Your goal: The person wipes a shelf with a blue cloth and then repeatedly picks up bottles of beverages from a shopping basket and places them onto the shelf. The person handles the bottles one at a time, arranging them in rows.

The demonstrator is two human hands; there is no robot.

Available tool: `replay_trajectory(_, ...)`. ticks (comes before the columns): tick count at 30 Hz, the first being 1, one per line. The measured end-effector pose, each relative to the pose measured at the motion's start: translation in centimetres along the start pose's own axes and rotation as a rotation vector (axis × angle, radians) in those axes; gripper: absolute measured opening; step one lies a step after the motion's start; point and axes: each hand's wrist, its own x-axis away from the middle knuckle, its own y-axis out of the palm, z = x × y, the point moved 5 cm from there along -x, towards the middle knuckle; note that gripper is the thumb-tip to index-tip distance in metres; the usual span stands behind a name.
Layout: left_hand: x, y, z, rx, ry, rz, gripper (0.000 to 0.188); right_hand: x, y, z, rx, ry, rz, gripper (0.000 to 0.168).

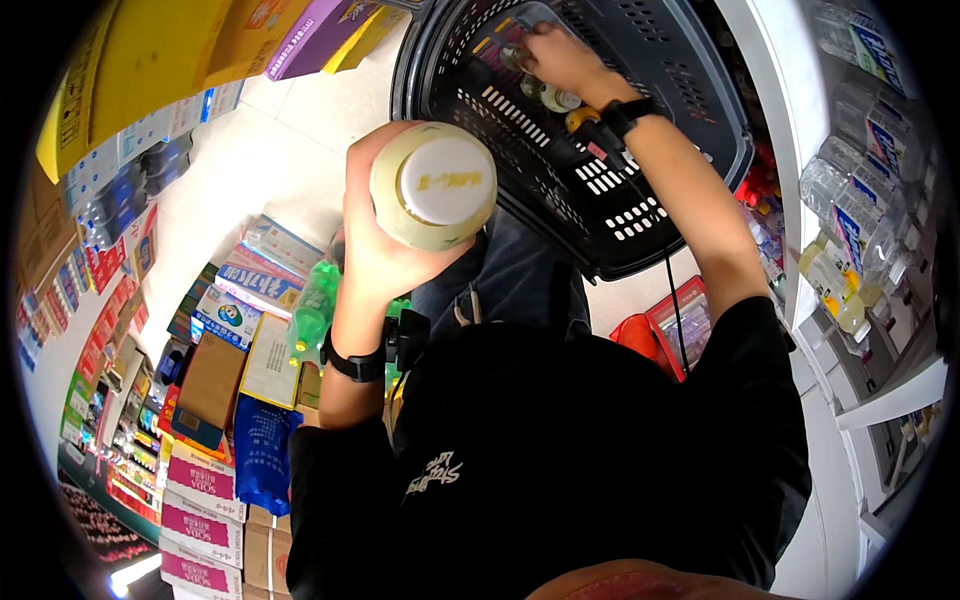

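Observation:
My left hand (390, 255) is wrapped round a large bottle (442, 187) of pale yellow-green liquid, its white cap turned up towards the camera. To the right of it, a black plastic shopping basket (517, 187) with slotted walls stands tilted in the view. My right hand (551, 60) reaches down into this basket, its fingers at a bottle (514, 57) among several small bottles. A white-capped bottle (559, 99) and a yellow round item (582, 118) lie just below the hand. The fingertips are partly hidden, so their hold is unclear.
At the right, white shelving (780, 90) holds clear plastic bottles (840, 195). Stacked cartons (202, 480) and green soda bottles (315, 307) stand at the left. Yellow boxes (150, 67) rise at the upper left. A red package (637, 337) lies on the floor below the basket.

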Motion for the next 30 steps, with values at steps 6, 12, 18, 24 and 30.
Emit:
replay_trajectory(6,-1.9,0.9,1.9,-0.076,0.100,-0.027,0.088,0.0,-19.4,-7.6,-0.647,-0.074,0.155,0.024)
replay_trajectory(12,-3.6,3.8,2.2,-0.037,0.157,-0.139,0.079,6.5,-25.5,-17.5,-0.309,-0.468,0.098,0.041)
replay_trajectory(18,-5.2,4.2,3.2,-0.225,0.255,-0.169,0.083,6.6,-23.6,-15.8,-0.100,-0.296,0.268,0.021)
replay_trajectory(24,-4.9,1.8,1.9,-0.237,0.178,-0.130,0.086,5.0,-19.8,-13.0,-0.025,-0.271,0.267,0.023)
replay_trajectory(30,-4.0,1.3,1.5,-0.246,0.148,-0.108,0.077,3.0,-10.2,-8.7,-0.020,-0.124,0.018,0.031)
